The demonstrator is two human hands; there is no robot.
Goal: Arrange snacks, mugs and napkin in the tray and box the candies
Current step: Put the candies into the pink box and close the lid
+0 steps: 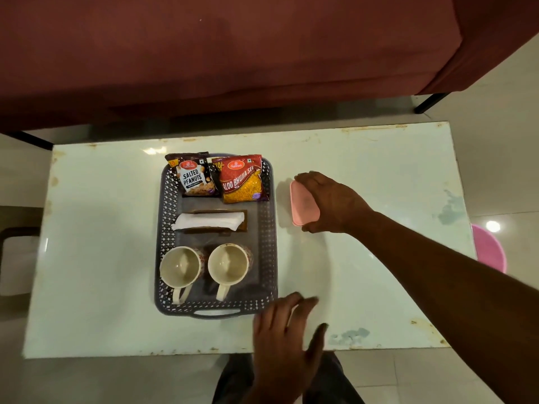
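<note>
A grey perforated tray (167,205) sits on the white table. Along its far end lie a salted peanuts packet (192,176) and a red aloo bhujia sev packet (242,179). A white napkin (208,221) rests on a brown holder in the middle. Two cream mugs (180,268) (227,263) stand at the near end, handles toward me. Right of the tray lies a closed pink candy box (302,204); my right hand (329,204) is wrapped over its right side. My left hand (287,336) hovers with spread fingers near the tray's near right corner, holding nothing.
The white table (379,287) has worn, chipped edges. A maroon sofa (233,53) runs along the far side. A pink stool (490,246) stands at the right of the table. My legs show below the near edge.
</note>
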